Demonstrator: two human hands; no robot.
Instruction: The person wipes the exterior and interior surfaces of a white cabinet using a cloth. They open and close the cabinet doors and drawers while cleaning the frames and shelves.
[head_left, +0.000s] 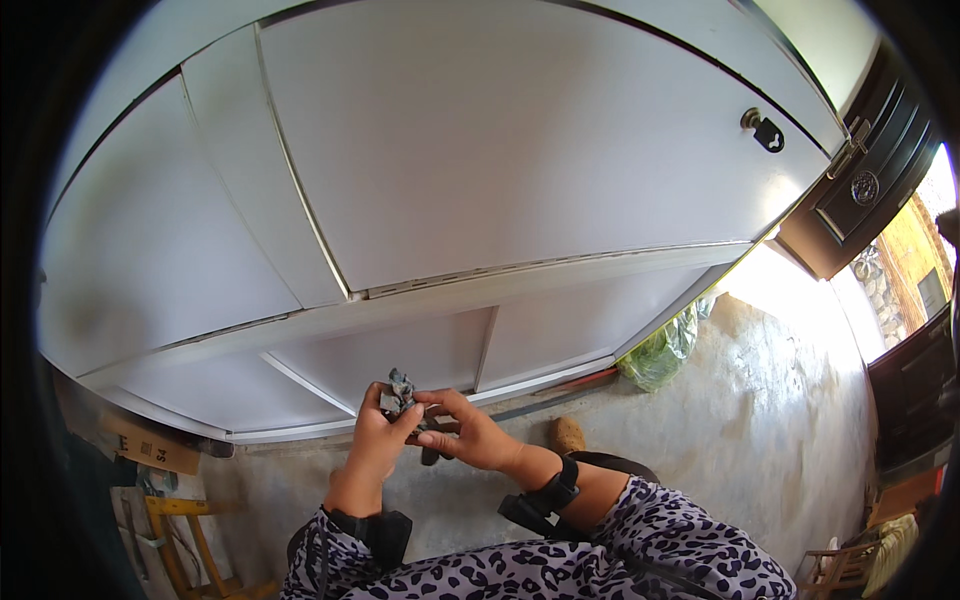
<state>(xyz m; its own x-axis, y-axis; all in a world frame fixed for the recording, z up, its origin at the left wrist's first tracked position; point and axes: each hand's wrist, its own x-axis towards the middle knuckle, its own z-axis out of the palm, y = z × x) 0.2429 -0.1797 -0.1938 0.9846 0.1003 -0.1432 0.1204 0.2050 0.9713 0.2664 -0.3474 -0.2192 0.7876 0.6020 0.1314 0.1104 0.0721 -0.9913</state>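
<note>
Both my hands meet low in front of the white cabinet panels (382, 337). My left hand (382, 431) holds a small, crumpled grey and dark object (401, 386) between thumb and fingers; its exact kind cannot be told. From the other side, my right hand (472, 435) touches the lower part of the same object with thumb and fingertips. Something dark (430, 454) shows just below the fingers, possibly part of a shoe on the floor. Black straps with dark devices sit around both forearms.
A large white cabinet door (510, 142) with a round knob (751, 118) fills the top. Green plastic wrapping (660, 356) lies on the concrete floor (712, 420) by the cabinet's end. Lower left are a cardboard box (154, 446) and a yellow frame (187, 510); a dark door (862, 180) stands right.
</note>
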